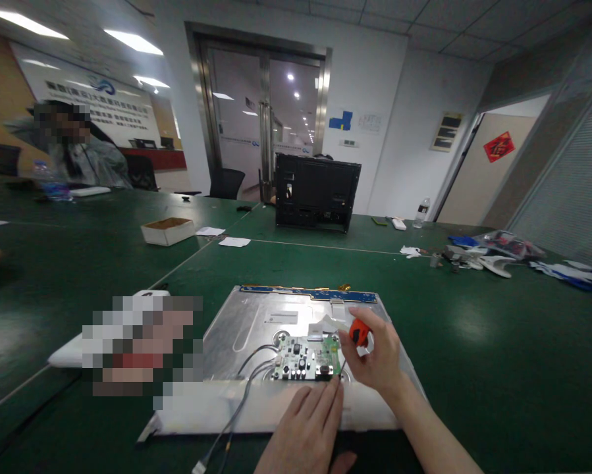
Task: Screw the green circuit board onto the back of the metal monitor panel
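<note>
A flat display panel [261, 306] lies back side up on the table in front of me, with a silvery metal back and a whitish strip along its near edge. A green circuit board [303, 352] sits at its middle, and dark cables [249, 388] run from the board's left side toward me. My right hand [382, 355] is closed around the red and black handle of a screwdriver [359, 331], whose shaft points down at the board's lower right corner. Flat on the near strip, my left hand [310, 418] has its fingers stretched out, with the fingertips touching or close to that corner.
A blue strip board [315, 293] runs along the panel's far edge. Left of the panel is a white object [128, 316], partly pixelated. Farther off stand a shallow box [167, 232], a black monitor housing [318, 191] and a bottle [421, 214]. A person [78, 148] sits at far left.
</note>
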The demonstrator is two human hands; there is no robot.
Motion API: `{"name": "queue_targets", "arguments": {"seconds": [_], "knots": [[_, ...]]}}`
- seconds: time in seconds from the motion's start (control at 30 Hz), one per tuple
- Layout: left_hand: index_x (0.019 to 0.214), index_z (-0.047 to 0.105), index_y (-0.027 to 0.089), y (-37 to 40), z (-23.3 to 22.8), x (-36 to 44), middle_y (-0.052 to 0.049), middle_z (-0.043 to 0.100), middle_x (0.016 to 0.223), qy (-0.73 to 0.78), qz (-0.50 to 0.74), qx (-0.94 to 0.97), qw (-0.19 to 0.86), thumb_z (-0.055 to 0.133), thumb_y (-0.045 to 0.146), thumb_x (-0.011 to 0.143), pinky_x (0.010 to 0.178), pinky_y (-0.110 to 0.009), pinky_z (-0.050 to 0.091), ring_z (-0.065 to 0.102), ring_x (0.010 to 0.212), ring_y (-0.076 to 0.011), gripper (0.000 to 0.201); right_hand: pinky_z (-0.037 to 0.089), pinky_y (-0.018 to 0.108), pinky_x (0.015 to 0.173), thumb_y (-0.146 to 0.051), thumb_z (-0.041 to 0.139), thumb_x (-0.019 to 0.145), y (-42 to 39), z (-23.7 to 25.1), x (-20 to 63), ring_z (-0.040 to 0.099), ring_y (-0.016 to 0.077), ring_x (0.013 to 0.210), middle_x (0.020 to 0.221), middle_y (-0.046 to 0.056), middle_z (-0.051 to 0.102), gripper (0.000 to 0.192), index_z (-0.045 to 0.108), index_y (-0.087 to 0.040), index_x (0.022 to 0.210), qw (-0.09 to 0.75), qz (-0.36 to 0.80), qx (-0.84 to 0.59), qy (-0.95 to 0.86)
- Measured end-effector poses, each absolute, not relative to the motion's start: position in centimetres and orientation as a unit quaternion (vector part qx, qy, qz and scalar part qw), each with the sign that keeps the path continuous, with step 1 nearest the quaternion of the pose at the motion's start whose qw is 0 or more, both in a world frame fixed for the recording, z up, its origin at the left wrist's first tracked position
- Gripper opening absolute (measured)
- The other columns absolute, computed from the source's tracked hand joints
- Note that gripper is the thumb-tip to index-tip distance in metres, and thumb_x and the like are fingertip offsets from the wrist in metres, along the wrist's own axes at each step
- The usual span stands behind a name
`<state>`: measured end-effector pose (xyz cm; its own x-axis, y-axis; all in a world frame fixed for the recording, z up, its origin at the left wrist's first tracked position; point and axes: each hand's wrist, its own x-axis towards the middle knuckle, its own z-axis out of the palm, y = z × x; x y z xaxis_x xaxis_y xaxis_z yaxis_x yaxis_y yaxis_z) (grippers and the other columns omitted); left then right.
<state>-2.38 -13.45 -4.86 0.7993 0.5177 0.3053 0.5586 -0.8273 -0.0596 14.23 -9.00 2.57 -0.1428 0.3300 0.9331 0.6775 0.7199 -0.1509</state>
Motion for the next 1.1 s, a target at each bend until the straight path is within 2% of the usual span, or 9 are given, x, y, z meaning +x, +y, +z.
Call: {"name": "queue_targets", "arguments": {"seconds": [0.2,0.37,0.73,0.87,1.1], "knots": [[0.135,0.041,0.008,-13.45,-4.92,-2.38,-0.017,0.05,0.136,-0.287,-0.148,-0.945,0.06,0.055,0.037,0.086,0.095,-0.04,0.043,0.053,0.116,-0.0289,0.059,0.039,0.023,0.044,-0.018,0.051,0.085,-9.17,2.78,14.38,0.044,0.0095,0.045,0.063,-0.005,0.053,0.031,0.045,-0.02,0.116,0.557,-0.131,-0.335,-0.748],[0.136,0.04,0.007,-13.58,-4.85,-2.48,-0.018,0.048,0.137,-0.288,-0.151,-0.944,0.053,0.055,0.034,0.085,0.096,-0.041,0.042,0.051,0.117,-0.0294,0.059,0.041,0.025,0.047,-0.014,0.042,0.084,-9.17,2.97,14.62,0.049,0.0119,0.053,0.073,0.001,0.056,0.043,0.041,-0.017,0.126,0.549,-0.076,-0.308,-0.774],[0.138,0.037,0.008,-13.62,-4.85,-2.45,-0.017,0.051,0.135,-0.293,-0.145,-0.944,0.042,0.056,0.033,0.085,0.097,-0.041,0.04,0.05,0.118,-0.0295,0.061,0.038,0.021,0.043,-0.016,0.053,0.084,-8.74,2.53,14.37,0.042,0.0079,0.043,0.061,-0.008,0.049,0.032,0.046,-0.021,0.115,0.562,-0.147,-0.35,-0.734],[0.139,0.035,0.01,-13.6,-4.88,-2.46,-0.017,0.047,0.138,-0.289,-0.154,-0.944,0.041,0.054,0.033,0.086,0.098,-0.041,0.039,0.049,0.119,-0.0289,0.061,0.038,0.02,0.043,-0.018,0.056,0.085,-8.65,2.47,14.41,0.042,0.0078,0.043,0.06,-0.008,0.05,0.03,0.046,-0.022,0.113,0.559,-0.145,-0.35,-0.738],[0.135,0.041,0.007,-13.66,-4.46,-2.41,-0.018,0.049,0.137,-0.293,-0.123,-0.946,0.058,0.057,0.035,0.085,0.095,-0.04,0.043,0.052,0.117,-0.0296,0.059,0.043,0.025,0.048,-0.017,0.046,0.084,-9.12,3.08,14.72,0.053,0.0126,0.055,0.075,0.001,0.059,0.04,0.046,-0.019,0.124,0.555,-0.089,-0.317,-0.764]]}}
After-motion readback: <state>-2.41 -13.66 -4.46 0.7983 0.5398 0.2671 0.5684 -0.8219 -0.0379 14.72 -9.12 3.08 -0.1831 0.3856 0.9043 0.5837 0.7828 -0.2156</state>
